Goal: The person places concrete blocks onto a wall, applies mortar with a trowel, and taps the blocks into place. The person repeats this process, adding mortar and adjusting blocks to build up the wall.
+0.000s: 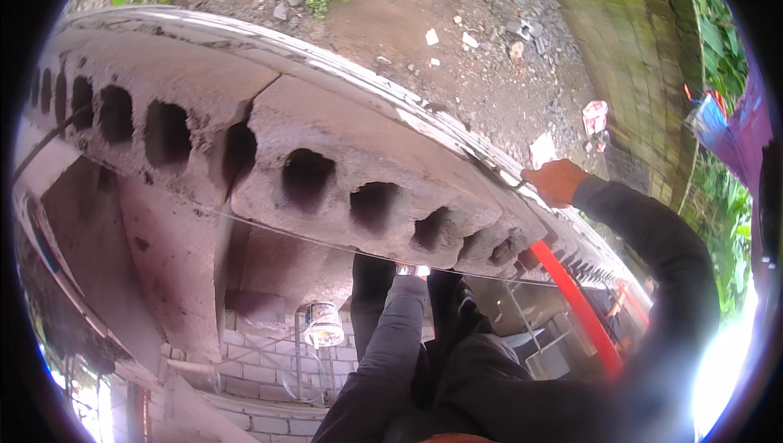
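Nearest, your left sleeve (393, 329) ran up the lower middle of the frame; your left hand was largely hidden at the panel edge, so whether it was wide, narrow or holding something could not be told; your right sleeve (652, 227) curved up the right side to your right hand (559, 183), its fingers bent inward at the far edge of the hollow-core concrete panels (351, 121), though whether they pinched anything could not be told; those panels swept from the upper left to right of centre; the step in hand looked like handwork along that outer edge, and the next move probably called for secure balance and a careful reach; by count, at least two panels showed, meeting at one seam (263, 92); left of it lay at least five dark cores (167, 135), one sat at the seam, three opened plainly to its right, and rougher ones beyond defied counting; one thin string (347, 245) crossed below; one red bar (577, 308) slanted at lower right; farther down, one white bucket (324, 325) sat left of bottom centre; farthest, two crumpled red-and-white wrappers (595, 117) lay at upper right, beside one mossy block wall (636, 59).
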A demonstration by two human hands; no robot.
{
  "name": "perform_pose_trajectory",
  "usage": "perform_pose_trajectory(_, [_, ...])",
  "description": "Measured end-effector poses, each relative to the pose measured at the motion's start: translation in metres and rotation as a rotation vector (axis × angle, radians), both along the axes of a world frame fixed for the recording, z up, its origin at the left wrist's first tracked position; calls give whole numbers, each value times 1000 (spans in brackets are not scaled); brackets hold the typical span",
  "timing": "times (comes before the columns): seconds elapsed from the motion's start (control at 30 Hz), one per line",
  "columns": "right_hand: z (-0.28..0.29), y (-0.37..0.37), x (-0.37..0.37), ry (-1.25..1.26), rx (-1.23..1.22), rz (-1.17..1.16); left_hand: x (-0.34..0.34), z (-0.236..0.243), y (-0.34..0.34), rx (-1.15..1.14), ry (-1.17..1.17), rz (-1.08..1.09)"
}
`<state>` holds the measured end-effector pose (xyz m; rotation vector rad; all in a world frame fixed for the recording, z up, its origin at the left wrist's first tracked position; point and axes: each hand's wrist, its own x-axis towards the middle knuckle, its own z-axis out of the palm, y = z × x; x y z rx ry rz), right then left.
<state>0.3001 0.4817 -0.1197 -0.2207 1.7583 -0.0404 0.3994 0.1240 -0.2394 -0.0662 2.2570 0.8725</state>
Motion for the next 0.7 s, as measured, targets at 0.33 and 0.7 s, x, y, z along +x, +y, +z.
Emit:
perform_pose_trajectory(0.33, [-31, -48, -68, 374, -120, -292, -12, -2, -26, -15, -46, 137])
perform_pose_trajectory(0.7, [-94, -60, -198, 929, -683, -1593, -56, -12, -44, 111, -155, 539])
